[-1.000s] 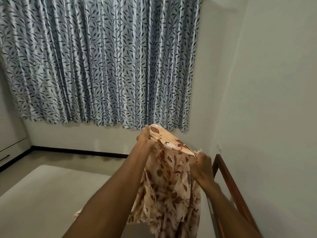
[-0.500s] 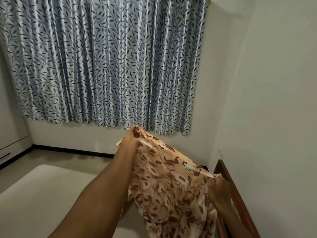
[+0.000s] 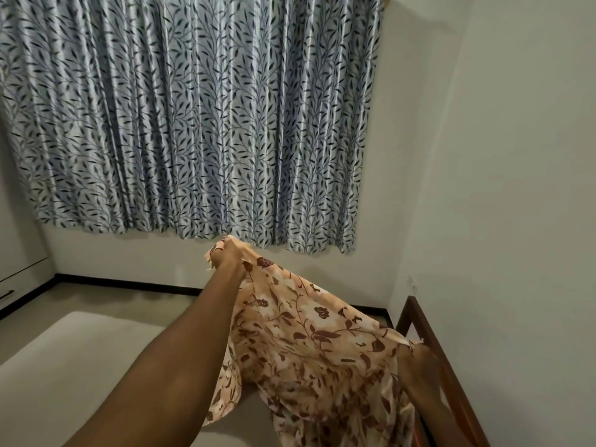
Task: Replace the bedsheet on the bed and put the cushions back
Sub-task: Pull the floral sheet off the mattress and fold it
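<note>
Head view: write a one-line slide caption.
Left hand raised, right hand low by the wooden bed frame, gripping a floral bedsheet over the bare mattress.

Your bedsheet (image 3: 306, 343) hangs bottom centre, strung between your left hand (image 3: 227, 256) mid-frame and your right hand (image 3: 419, 359) lower right. Mattress (image 3: 64, 366) is lower left beneath it, bed frame (image 3: 416, 314) lower right by the wall (image 3: 516, 221), curtain (image 3: 193, 117) up top behind everything.

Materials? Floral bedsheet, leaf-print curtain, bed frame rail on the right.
bedsheet: thin woven fabric, probably cotton or a blend, with a matte print; it hangs limp in soft folds.
curtain: looks like a satin-type synthetic, glossy; bright streaks run down the pleats.
bed frame: seems to be wood, reddish-brown with a smooth, slight sheen; it could be veneer.
</note>
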`<state>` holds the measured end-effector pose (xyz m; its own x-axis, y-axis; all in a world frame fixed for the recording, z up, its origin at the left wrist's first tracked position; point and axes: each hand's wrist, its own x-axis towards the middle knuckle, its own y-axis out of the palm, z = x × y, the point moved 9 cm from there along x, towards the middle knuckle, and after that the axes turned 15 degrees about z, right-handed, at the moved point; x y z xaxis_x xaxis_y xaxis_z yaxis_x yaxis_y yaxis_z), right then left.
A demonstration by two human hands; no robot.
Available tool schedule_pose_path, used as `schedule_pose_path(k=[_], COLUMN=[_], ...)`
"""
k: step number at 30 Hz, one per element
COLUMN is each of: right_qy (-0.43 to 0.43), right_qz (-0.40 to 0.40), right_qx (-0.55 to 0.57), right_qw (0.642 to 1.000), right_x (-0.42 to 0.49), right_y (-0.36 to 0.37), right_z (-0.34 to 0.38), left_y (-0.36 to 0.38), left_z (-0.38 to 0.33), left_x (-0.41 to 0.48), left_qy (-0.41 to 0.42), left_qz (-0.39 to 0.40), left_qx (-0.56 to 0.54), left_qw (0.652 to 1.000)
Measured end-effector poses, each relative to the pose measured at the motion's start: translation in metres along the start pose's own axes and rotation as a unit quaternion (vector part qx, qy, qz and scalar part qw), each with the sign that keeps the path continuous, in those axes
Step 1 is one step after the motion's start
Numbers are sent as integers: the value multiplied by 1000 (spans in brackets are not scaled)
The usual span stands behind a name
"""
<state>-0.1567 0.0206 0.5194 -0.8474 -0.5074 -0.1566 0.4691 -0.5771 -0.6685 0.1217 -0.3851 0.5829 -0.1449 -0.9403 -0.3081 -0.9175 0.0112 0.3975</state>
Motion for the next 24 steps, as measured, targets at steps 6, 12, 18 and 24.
schedule_pose_path(k=[6, 12, 18, 24], right_qy=[6, -18, -23, -37], right_qz=[-8, -19, -16, 140], right_qx=[50, 75, 129, 190], right_qw=[999, 997, 991, 971], right_x=[-2, -1, -1, 11], right_y=[-4, -11, -7, 31], right_z=[11, 19, 34, 49], left_y=[23, 5, 14, 50], left_z=[-12, 10, 19, 30], left_x=[-9, 6, 0, -37], left_qy=[94, 8, -19, 39], left_qz=[99, 79, 117, 270], left_qx=[97, -3, 60, 184], left_qw=[986, 997, 991, 944])
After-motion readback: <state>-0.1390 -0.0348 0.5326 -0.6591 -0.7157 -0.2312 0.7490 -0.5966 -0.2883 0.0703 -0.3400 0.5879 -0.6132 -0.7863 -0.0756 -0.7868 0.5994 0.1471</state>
